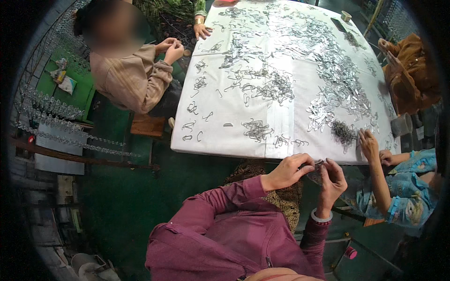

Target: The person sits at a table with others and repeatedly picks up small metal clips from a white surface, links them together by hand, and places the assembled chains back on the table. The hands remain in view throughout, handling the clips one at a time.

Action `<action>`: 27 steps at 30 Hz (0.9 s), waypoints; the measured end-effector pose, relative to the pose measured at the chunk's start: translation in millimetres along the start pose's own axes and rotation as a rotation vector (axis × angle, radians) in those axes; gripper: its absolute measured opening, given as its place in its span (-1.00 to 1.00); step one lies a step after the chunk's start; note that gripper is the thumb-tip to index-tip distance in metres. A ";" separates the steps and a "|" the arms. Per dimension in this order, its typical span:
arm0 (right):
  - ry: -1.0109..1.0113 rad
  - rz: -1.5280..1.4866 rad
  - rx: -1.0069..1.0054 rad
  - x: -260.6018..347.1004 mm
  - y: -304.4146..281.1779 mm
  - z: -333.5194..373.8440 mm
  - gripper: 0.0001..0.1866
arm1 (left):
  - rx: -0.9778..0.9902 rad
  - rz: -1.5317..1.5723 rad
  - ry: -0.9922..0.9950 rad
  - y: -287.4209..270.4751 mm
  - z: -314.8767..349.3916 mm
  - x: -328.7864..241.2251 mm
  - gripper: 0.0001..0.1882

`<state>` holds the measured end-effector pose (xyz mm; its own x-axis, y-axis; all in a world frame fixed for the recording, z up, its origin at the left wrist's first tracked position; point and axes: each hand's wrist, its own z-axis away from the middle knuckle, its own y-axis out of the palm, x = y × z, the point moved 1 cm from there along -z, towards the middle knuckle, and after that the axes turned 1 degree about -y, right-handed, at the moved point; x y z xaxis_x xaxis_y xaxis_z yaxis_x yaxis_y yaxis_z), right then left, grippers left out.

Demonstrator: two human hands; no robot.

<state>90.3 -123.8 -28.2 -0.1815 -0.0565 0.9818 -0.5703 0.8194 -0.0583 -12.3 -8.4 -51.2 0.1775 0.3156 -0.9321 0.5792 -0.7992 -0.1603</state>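
sliver of dark metal-looking material (319,162), small, thin: held up at near edge of white cloth-covered table (300,75), toward near right corner. left hand (288,172) and right hand (333,185): both pinched on sliver, thumb against forefinger, from either side. handling, judged: light, stiff, perhaps slippery; unlikely to break, may bend if thin. best hold: opposite ends. exact shape: cannot tell, too small. brands, labels, writing: none legible.
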 end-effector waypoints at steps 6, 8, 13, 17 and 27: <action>0.029 -0.103 -0.096 -14.8 10.7 4.8 -0.84 | 0.025 0.025 -0.085 -5.2 3.5 14.3 -0.80; 0.036 -0.099 -0.146 -19.4 12.1 7.0 -0.85 | -0.086 -0.129 0.012 -18.6 -1.7 24.9 -0.74; 0.078 -0.063 -0.114 -8.0 9.0 7.1 -0.86 | -0.388 -0.841 -0.392 -148.0 -47.7 107.9 -0.59; 0.022 0.047 -0.055 -8.8 3.9 -1.7 -0.87 | -0.292 -1.293 -0.469 -200.7 -60.0 151.3 -0.67; 0.011 -0.109 -0.069 4.7 -6.7 -6.0 -0.84 | -0.290 -1.135 -0.358 -205.4 -60.2 141.5 -0.84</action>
<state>98.1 -126.2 -22.1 -0.1127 -0.1414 0.9835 -0.5299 0.8459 0.0609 -58.3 231.2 -130.6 -0.7461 0.5635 -0.3546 0.4267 -0.0040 -0.9044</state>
